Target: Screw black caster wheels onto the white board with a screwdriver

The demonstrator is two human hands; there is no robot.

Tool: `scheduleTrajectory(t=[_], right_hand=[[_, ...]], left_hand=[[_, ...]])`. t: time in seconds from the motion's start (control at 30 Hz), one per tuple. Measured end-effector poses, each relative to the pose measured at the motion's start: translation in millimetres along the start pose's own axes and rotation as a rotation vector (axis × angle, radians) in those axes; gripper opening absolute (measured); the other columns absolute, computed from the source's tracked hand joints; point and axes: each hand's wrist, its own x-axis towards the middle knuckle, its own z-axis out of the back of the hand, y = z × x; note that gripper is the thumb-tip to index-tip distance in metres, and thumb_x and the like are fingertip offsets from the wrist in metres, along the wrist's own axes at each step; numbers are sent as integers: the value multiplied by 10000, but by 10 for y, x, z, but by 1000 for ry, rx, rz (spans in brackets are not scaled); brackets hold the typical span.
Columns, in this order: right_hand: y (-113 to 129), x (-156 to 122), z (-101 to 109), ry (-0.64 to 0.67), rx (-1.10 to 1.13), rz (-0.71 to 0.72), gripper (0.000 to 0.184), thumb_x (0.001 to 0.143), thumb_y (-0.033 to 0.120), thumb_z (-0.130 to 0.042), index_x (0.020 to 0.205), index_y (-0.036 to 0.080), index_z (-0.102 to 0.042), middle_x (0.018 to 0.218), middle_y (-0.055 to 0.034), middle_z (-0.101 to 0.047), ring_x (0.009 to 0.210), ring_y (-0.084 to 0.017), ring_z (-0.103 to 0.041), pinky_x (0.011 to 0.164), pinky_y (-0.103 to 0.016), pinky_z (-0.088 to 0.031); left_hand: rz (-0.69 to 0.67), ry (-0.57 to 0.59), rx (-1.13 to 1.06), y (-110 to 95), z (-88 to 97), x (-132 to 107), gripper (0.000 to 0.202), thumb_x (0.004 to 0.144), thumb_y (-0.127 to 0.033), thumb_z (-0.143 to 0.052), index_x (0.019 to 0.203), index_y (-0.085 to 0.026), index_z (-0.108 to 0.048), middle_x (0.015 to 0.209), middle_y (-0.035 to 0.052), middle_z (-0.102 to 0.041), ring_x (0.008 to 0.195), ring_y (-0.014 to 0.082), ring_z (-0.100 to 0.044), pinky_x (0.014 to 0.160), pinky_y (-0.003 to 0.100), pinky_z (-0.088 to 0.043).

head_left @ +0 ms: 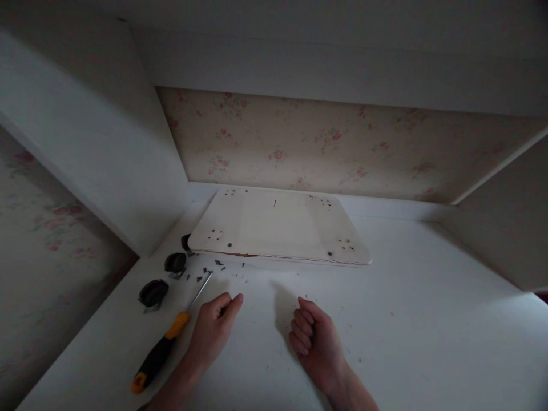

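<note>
My left hand (216, 325) rests loosely curled over the white tabletop, thumb uppermost, and nothing shows in it. Just left of it lies a screwdriver (160, 354) with a black and orange handle, its metal shaft pointing away from me. My right hand (312, 339) makes a fist to the right, apart from the left one, with no object visible in it. Beyond both hands a white board with rounded corners (278, 225) lies flat, with groups of small holes near its corners. Several dark screws (199, 279) are scattered between the screwdriver tip and the board.
Black caster wheels stand in a row at the left: a near one (153, 293), a middle one (175, 262) and a far one (185, 242) partly behind the board. White panels (98, 131) enclose the desk (428, 319) at the left, right and above. Floral wallpaper (321, 148) covers the back.
</note>
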Motion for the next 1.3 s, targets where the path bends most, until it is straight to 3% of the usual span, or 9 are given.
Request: scheduleTrajectory(t=[1.3], right_hand=[[-17,-22,-29,-8,-55,23,464,703,311,-746,503,219,-337,399,111,-263,358,-45,-119,317,-212,-119]], left_hand=[[-19,23,1,12,-13,-6,496,830,-573,-481,571,-224,-242,531,-60,-218,512,117,-280,509,259,-241]])
